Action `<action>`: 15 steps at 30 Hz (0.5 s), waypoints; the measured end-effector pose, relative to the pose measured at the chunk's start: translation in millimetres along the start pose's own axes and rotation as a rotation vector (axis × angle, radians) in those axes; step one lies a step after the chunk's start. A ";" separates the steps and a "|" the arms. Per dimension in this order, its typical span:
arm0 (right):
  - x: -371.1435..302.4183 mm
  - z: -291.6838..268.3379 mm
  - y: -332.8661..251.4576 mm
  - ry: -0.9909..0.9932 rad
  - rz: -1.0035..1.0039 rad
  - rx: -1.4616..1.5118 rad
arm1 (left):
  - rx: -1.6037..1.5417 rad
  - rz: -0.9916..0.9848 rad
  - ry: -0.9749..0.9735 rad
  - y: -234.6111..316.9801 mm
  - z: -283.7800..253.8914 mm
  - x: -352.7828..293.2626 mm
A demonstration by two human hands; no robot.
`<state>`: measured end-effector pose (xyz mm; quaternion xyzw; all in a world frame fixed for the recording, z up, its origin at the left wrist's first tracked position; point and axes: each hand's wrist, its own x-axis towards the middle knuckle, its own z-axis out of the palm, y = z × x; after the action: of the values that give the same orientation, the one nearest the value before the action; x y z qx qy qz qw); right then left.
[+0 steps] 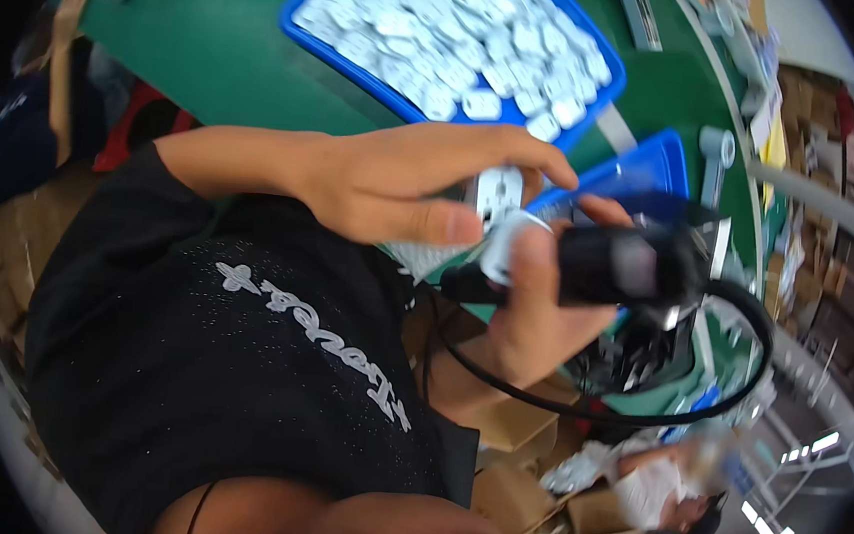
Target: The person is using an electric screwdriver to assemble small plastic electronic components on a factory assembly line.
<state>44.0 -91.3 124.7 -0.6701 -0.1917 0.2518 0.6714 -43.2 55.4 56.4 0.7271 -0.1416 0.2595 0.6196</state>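
The left hand [393, 184] has thumb and fingers closed about a white socket [498, 187], just left of the black tool [628, 265]. The right hand [533, 316] is clamped on the tool, whose cable [767, 344] loops to the right. On the far side of the green table [193, 58], white parts [445, 43] fill a blue tray [601, 100]; a blue bin [668, 166] stands to its right.
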 end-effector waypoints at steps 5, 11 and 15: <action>7.1 -46.3 50.5 -0.012 -0.084 -0.071 | -0.225 -0.356 -0.163 -14.7 38.0 12.4; 26.2 -74.7 19.5 0.434 -0.658 -0.311 | -0.066 -0.003 -0.132 -49.2 65.0 2.5; 76.2 -99.9 -19.3 0.723 -0.809 -0.202 | -0.100 0.065 -0.124 -57.6 66.6 0.4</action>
<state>165.9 -125.8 135.0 -0.6479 -0.2142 -0.2923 0.6700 0.9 1.5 2.5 0.7050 -0.2158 0.2265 0.6365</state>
